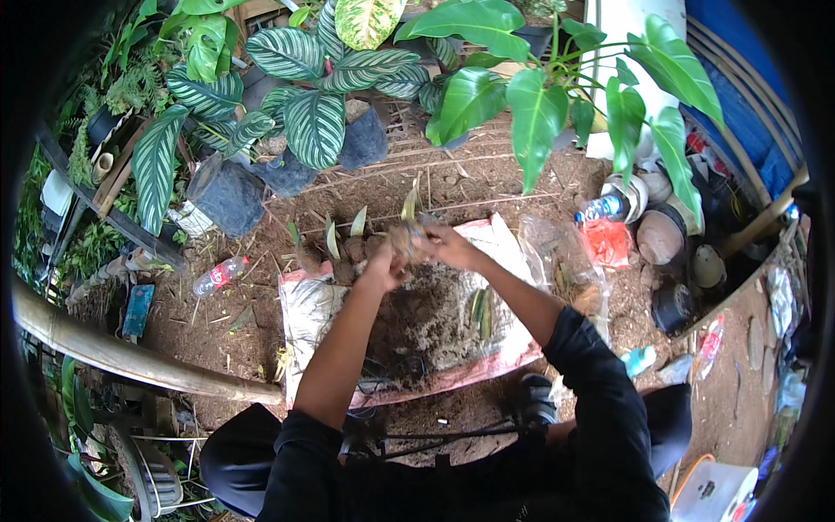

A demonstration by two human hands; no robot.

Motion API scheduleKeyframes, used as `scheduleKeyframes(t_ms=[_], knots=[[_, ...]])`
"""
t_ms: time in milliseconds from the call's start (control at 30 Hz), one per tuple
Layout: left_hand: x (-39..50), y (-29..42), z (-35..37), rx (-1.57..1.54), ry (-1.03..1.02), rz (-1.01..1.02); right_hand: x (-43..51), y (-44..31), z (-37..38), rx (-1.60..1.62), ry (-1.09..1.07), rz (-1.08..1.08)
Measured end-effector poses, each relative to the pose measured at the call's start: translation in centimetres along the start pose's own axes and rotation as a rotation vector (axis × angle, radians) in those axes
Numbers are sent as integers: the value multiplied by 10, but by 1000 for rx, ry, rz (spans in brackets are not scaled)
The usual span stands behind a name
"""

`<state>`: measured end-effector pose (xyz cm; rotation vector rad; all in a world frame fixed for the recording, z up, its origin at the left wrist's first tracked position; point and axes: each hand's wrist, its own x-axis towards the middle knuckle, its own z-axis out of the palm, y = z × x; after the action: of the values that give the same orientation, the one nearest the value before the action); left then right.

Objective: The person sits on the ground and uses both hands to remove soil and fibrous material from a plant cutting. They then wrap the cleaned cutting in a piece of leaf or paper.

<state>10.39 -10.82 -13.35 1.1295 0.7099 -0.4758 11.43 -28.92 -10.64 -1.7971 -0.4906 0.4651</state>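
Note:
Both hands meet above the far edge of a white woven sack, around a small leaf cutting with a brownish clump at its base. My left hand is at the clump's lower left, fingers curled against it. From the right, my right hand grips the same clump; motion blur hides the fingertips. Just left stand several similar cuttings with pale-edged leaves and round brown bases. Below the hands, dark loose soil covers the sack's middle. Cut green-yellow leaf pieces lie on the soil's right side.
Potted calathea and a broad-leaved plant overhang the far side. A plastic bottle lies left on bare ground. At right are a clear plastic bag, a red plastic bag and stacked pots. A bamboo pole crosses lower left.

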Motion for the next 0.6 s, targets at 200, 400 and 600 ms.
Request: scheduleKeyframes(t_ms=[200, 400, 600], knots=[[80, -61, -48, 51, 214, -261, 16, 108, 26, 94, 5, 72], [132, -89, -49, 211, 416, 77, 42, 199, 59, -176, 205, -12], [156, -77, -49, 212, 195, 149, 67, 218, 58, -195, 373, 121]])
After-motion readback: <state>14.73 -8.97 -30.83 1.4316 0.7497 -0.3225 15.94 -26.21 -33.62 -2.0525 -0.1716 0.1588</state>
